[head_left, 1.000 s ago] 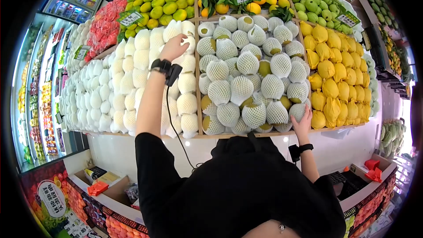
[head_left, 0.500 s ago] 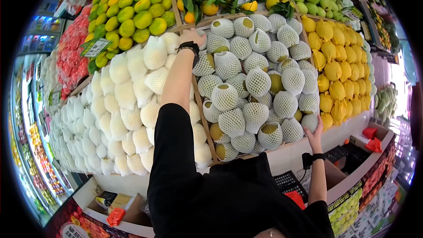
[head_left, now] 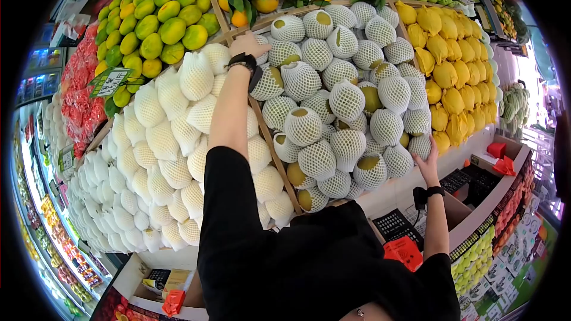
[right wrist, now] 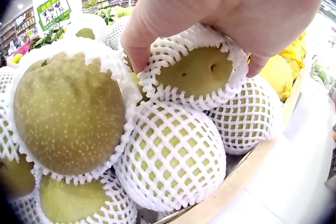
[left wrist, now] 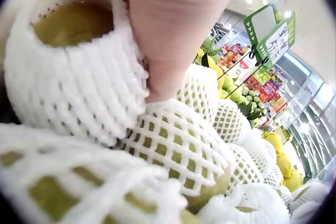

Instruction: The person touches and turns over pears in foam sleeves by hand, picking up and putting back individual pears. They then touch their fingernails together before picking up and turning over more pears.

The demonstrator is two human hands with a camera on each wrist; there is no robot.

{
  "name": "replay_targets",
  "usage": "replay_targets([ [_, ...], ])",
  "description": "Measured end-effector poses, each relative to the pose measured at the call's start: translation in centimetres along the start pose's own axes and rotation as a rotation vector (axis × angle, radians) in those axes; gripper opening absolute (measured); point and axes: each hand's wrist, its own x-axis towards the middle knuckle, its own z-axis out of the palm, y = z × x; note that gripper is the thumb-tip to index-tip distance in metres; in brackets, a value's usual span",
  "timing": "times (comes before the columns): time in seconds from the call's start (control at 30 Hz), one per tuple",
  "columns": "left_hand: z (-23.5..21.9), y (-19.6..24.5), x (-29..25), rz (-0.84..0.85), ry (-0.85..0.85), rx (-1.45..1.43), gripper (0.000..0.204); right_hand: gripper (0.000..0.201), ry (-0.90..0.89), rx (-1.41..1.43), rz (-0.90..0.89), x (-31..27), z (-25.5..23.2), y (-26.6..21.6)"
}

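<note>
Brown-green pears in white foam nets fill the middle bin (head_left: 321, 160). My left hand (head_left: 251, 45) reaches to that bin's far left corner. In the left wrist view its thumb (left wrist: 168, 40) presses down along the side of a netted pear (left wrist: 79, 90), and the other fingers are mostly hidden. At the front right corner, my right hand (head_left: 428, 163) grips another netted pear (right wrist: 197, 71). The right wrist view shows fingertips on both sides of this pear, its bare end facing the camera. A large pear (right wrist: 68, 113) with its net pulled low sits just left of it.
Wooden dividers (head_left: 276, 157) part the bins. White-netted fruit (head_left: 160, 142) lies to the left, yellow-wrapped fruit (head_left: 452, 83) to the right. Green-orange citrus (head_left: 160, 18) and leafy oranges (head_left: 264, 1) are behind. Below the front edge are a black crate (head_left: 397, 226) and red bags (head_left: 404, 254).
My left hand has moved from over the white-netted fruit to the pear bin's far left corner and taken hold there. My right hand has stayed at the front right corner. The head view has turned.
</note>
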Motion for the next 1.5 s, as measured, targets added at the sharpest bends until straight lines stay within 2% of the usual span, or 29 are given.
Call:
replay_targets([
  [0.13, 0.3, -2.7, -2.1, 0.095, 0.277, -0.298, 0.080, 0.084, -0.004, 0.000, -0.029, 0.1, 0.2, 0.3],
  [0.17, 0.4, -3.4, -3.0, 0.134, 0.401, -0.407, 0.076, 0.086, -0.005, -0.004, -0.032, 0.1, 0.2, 0.4],
  [0.27, -0.6, -4.6, -7.2, 0.306, 0.591, -0.857, 0.066, 0.086, 0.003, 0.005, -0.054, 0.1, 0.4, 0.8],
  [0.33, -1.2, -4.4, -11.6, 0.306, 0.416, -1.271, 0.055, 0.087, -0.001, -0.073, -0.012, -0.1, 0.1, 1.1],
  [0.37, -0.6, -4.3, -13.3, 0.312, 0.402, -1.426, 0.053, 0.087, -0.003, -0.111, 0.011, -0.1, 0.2, 1.2],
  [0.4, 0.0, -4.1, -15.0, 0.319, 0.381, -1.580, 0.052, 0.087, 0.103, -0.098, -0.013, -0.1, 0.5, 0.7],
  [0.47, 0.2, -3.4, -19.7, 0.289, 0.154, -1.842, 0.051, 0.087, 0.307, -0.074, -0.055, -0.7, 0.1, -3.0],
  [0.5, 0.1, -2.5, -22.1, 0.314, 0.120, -1.890, 0.050, 0.079, 0.368, 0.044, -0.125, -1.0, -0.5, -6.8],
  [0.53, 0.2, -1.5, -24.3, 0.341, 0.082, -1.936, 0.050, 0.072, 0.296, 0.208, -0.116, -1.3, -0.9, -10.7],
  [0.57, 1.1, -0.8, -25.9, 0.367, 0.061, -1.961, 0.052, 0.066, 0.226, 0.370, -0.107, -1.5, -1.1, -14.3],
  [0.63, 1.2, 1.7, -29.8, 0.422, 0.043, -1.977, 0.063, 0.059, -0.078, 0.642, -0.272, -2.3, -0.8, -19.8],
  [0.7, 1.2, 4.5, -33.5, 0.477, 0.077, -1.925, 0.069, 0.062, -0.396, 0.859, -0.398, -3.3, -1.5, -25.3],
  [0.77, 1.7, 6.6, -36.6, 0.514, 0.173, -1.805, 0.076, 0.071, -0.688, 1.125, -0.344, -4.1, -0.9, -27.6],
  [0.87, 1.8, 9.6, -40.7, 0.598, 0.295, -1.516, 0.081, 0.076, -0.847, 1.252, -0.372, -6.1, -2.8, -28.6],
  [0.9, 2.1, 10.3, -41.7, 0.561, 0.251, -1.499, 0.085, 0.079, -0.848, 1.209, -0.319, -6.4, -3.7, -28.1],
  [1.0, 3.0, 12.0, -43.3, 0.626, 0.264, -1.479, 0.085, 0.082, -0.903, 1.244, -0.324, -7.0, -5.1, -25.7],
  [1.2, 4.4, 16.4, -44.6, 0.682, 0.403, -1.383, 0.071, 0.086, -0.873, 1.246, -0.428, -7.0, -7.5, -21.7],
  [1.27, 4.6, 17.3, -45.1, 0.688, 0.450, -1.327, 0.065, 0.087, -0.810, 1.115, -0.560, -6.5, -7.8, -20.8],
  [1.3, 4.5, 17.5, -45.2, 0.693, 0.466, -1.288, 0.063, 0.087, -0.780, 1.048, -0.624, -6.3, -7.9, -20.5],
  [1.5, 4.1, 17.9, -46.3, 0.666, 0.504, -1.300, 0.052, 0.086, -0.788, 1.022, -0.629, -6.8, -8.8, -21.2],
])
